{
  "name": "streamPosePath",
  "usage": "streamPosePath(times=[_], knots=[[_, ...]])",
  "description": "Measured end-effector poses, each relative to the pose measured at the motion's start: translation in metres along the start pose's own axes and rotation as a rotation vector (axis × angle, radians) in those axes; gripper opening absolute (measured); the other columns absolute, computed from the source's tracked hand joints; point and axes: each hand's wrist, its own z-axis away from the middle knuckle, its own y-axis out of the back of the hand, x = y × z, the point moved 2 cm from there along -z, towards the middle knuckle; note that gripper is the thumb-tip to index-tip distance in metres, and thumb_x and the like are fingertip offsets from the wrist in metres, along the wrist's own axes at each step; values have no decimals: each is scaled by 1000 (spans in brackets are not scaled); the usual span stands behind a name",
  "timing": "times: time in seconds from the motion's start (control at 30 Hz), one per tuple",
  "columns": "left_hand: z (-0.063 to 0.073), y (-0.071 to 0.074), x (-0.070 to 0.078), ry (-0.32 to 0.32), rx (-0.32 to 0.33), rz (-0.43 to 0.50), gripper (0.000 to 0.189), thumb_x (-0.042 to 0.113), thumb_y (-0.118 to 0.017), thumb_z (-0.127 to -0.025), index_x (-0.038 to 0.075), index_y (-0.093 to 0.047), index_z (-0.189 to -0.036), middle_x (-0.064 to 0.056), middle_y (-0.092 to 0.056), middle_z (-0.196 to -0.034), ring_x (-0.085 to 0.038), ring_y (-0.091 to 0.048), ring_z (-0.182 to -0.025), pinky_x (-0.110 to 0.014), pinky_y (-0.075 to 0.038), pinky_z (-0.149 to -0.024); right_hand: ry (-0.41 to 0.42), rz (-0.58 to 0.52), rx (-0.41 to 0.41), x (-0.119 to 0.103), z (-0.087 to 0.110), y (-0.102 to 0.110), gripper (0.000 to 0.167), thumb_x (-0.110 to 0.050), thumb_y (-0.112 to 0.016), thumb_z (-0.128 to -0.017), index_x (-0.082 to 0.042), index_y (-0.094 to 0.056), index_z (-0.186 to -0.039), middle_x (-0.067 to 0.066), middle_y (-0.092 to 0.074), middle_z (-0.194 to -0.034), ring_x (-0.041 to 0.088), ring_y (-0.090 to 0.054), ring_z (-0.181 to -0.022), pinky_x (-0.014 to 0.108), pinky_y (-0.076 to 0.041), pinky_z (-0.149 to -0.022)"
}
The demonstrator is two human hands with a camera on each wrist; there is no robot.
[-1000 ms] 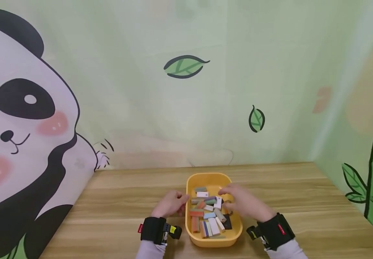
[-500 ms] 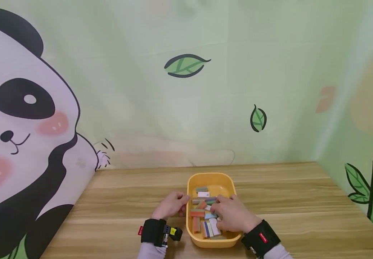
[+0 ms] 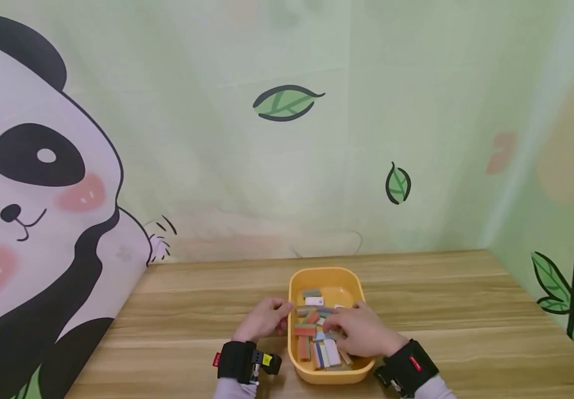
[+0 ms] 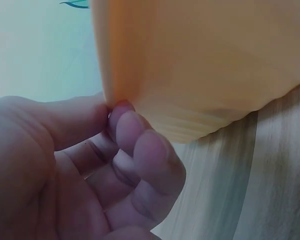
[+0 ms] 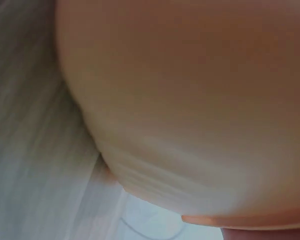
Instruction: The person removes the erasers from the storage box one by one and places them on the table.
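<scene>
A yellow plastic basin [image 3: 327, 378] holds several small rectangular blocks in orange, white, blue and grey-green. My left hand [image 3: 263, 320] pinches the basin's left rim; in the left wrist view the thumb lies on one side of the basin wall [image 4: 200, 60] and the fingertips [image 4: 152, 152] on the other. Over the right half of the basin, my right hand [image 3: 362, 331] reaches in among the blocks with bent fingers. Close by its fingertips lie a white block [image 3: 331, 352] and an orange block [image 3: 305, 330]. I cannot tell whether it grips a block. In the right wrist view the basin's outer wall [image 5: 190, 110] hides most of the hand.
The basin stands on a wood-grain table [image 3: 192, 310]. Behind the table hangs a green backdrop [image 3: 217, 166] with a printed panda [image 3: 42, 221] on the left. Both wrists wear black straps with small cameras.
My right hand has moved left and down from the basin's right rim to the blocks, then stayed nearly in place. My left hand keeps its pinch on the rim.
</scene>
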Motion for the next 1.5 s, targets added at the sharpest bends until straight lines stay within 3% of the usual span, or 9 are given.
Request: streamPosePath(times=[0.13,0.4,0.67,0.9,1.1,1.23,1.3,1.37,1.5], knots=[[0,-1,1,-5,-3,7,35,26,-51,-110,0,-63,-92,0,-53,-72,-14,-53,-64,-27,-48,-63,12,-27,-17,1,2,4,21,-12,-73,-89,-20,-73,-108,-13,-54,-82,1,-44,-72,40,-29,-85],[1,-2,2,-7,-25,21,34,24,-48,-111,-3,-62,-94,0,-52,-73,-14,-52,-66,-27,-48,-62,-86,26,-130,-12,2,6,24,-16,-76,-89,-18,-72,-112,-11,-51,-71,8,-51,-75,51,-36,-96],[0,0,1,2,-10,13,35,25,-48,-111,-3,-64,-97,-1,-53,-75,-14,-53,-67,-27,-48,-63,-59,36,-106,-11,2,7,14,-12,-76,-83,-21,-67,-89,-15,-49,-68,5,-45,-66,42,-31,-87],[0,-4,1,-7,-20,23,35,26,-49,-110,-4,-64,-100,-1,-55,-76,-15,-54,-68,-28,-48,-63,-20,3,-101,-10,7,14,16,-20,-71,-95,-21,-70,-79,-16,-54,-67,1,-45,-62,29,-36,-75],[2,-4,4,-5,-30,9,35,24,-47,-111,-5,-64,-103,-1,-55,-75,-14,-55,-68,-27,-49,-64,-49,-82,-173,-12,8,17,16,-3,-74,-82,-18,-66,-79,-14,-52,-66,2,-46,-60,20,-37,-59],[2,-4,4,-5,-26,0,35,24,-46,-111,-5,-65,-105,0,-56,-76,-14,-55,-69,-27,-50,-64,-125,-20,-187,-16,9,17,22,0,-78,-74,-17,-66,-82,-10,-55,-73,9,-48,-68,23,-39,-61],[2,-5,4,-8,-28,-5,35,23,-46,-111,-5,-65,-105,0,-56,-76,-14,-55,-69,-27,-49,-64,-184,31,-187,-19,11,16,22,-1,-79,-74,-16,-67,-84,-7,-57,-76,14,-51,-75,27,-44,-66],[2,-5,4,-13,-30,-9,35,23,-45,-111,-5,-65,-105,0,-56,-75,-13,-55,-69,-27,-49,-64,-226,107,-197,-24,11,15,18,-3,-79,-78,-15,-67,-85,-5,-61,-77,19,-57,-81,33,-49,-82],[1,-6,3,-18,-35,-9,36,24,-44,-111,-5,-66,-105,0,-57,-75,-13,-56,-68,-27,-50,-63,-244,253,-210,-31,11,12,14,-8,-76,-84,-16,-65,-81,-2,-66,-77,22,-64,-89,47,-37,-113]])
